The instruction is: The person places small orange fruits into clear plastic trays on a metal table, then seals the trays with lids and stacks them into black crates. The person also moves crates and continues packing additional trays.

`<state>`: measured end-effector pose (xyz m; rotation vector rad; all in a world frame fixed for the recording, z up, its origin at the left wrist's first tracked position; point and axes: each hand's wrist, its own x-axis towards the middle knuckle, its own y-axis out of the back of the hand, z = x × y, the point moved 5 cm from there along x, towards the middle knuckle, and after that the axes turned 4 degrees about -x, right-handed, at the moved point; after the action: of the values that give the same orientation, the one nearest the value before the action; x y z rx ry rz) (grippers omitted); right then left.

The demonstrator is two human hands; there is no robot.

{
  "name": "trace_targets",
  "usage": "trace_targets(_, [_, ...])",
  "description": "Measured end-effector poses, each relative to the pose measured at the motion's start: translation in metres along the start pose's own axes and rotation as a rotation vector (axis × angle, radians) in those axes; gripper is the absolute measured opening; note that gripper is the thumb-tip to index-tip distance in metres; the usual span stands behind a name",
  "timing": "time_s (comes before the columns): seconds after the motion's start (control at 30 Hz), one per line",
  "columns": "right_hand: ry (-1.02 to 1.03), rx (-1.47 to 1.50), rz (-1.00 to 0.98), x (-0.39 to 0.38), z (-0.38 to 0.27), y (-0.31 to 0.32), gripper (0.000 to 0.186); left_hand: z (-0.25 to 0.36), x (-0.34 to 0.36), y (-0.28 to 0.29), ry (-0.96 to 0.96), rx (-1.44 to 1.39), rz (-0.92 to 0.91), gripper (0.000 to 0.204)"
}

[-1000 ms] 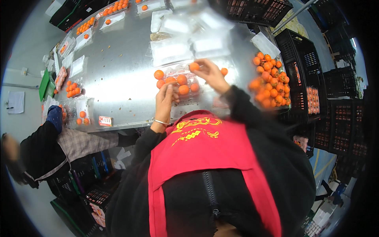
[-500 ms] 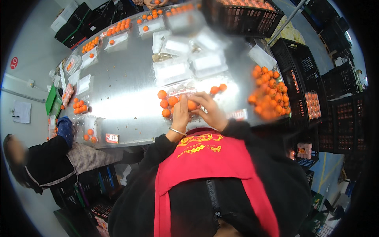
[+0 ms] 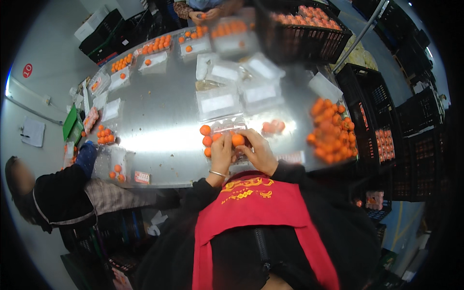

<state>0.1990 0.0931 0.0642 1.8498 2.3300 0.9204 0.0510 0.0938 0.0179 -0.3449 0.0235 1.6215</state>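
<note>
Just in front of me on the metal table lies a clear plastic punnet (image 3: 226, 125) with round orange fruits, probably mandarins. Along its left side sit several loose-looking mandarins (image 3: 205, 130). My right hand (image 3: 259, 151) is closed with thumb and fingers around one mandarin (image 3: 238, 139) above the punnet's right part. Pressed close beside it, my left hand (image 3: 222, 158) has its fingers together over the punnet, next to another mandarin (image 3: 217, 137); what those fingers grip is hidden. A bracelet circles my left wrist.
A mandarin heap (image 3: 333, 130) lies at the right edge. Empty clear punnets (image 3: 220, 104) are piled beyond my hands. Black crates (image 3: 309, 41) stand far right. A co-worker's sleeve (image 3: 87, 157) is at the left; another person's hands (image 3: 199, 17) hold fruit at the far side.
The whole view has shifted, so the table appears lower and more of the far person shows. Both my hands stay together over the punnet, the mandarin still in my right fingers.
</note>
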Motion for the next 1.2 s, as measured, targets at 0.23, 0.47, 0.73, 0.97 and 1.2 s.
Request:
trace_targets(0.23, [0.012, 0.073, -0.004, -0.004, 0.014, 0.003, 0.041, 0.006, -0.002, 0.003, -0.095, -0.064, -0.063, 0.024])
trace_targets(0.47, [-0.148, 0.297, -0.061, -0.008, 0.037, -0.005, 0.043, 0.019, -0.013, 0.000, -0.196, -0.121, -0.107, 0.018])
trace_targets(0.73, [-0.306, 0.675, -0.072, -0.010, 0.048, -0.010, 0.041, 0.019, -0.014, -0.001, -0.471, 0.120, -0.109, 0.020])
trace_targets(0.97, [-0.382, 0.771, -0.142, -0.010, 0.046, -0.011, 0.039, 0.033, -0.023, -0.005, -0.680, 0.464, -0.031, 0.025])
trace_targets(1.2, [-0.397, 0.805, -0.153, -0.009, 0.051, -0.014, 0.041, 0.039, -0.024, -0.009, -0.788, 0.562, -0.018, 0.024])
